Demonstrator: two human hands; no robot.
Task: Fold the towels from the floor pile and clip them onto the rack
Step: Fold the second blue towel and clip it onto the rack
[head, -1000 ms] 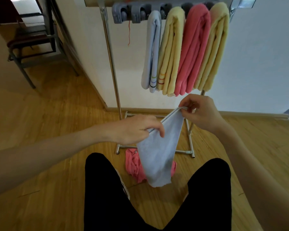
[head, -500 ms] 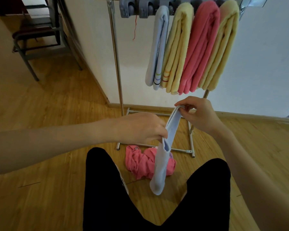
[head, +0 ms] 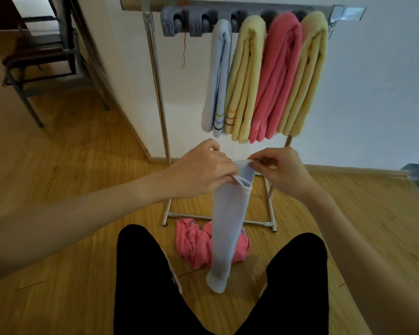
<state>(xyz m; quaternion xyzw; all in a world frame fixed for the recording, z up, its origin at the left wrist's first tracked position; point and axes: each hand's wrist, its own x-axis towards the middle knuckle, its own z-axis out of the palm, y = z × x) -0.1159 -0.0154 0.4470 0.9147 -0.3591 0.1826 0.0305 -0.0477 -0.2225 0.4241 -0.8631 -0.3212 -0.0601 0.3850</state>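
light-blue towel: soft, limp, light | hold top edge | left hand, right hand: both pinching it

Single head-worn wide-angle view: you look forward and steeply down from standing height, close over your left hand and right hand, toward the silver metal clip rack against the white wall.

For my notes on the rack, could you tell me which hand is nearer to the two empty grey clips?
The left. The left hand is below the empty grey clips, slightly right of them; the right hand is below and farther right. Both pinch the pale blue towel.
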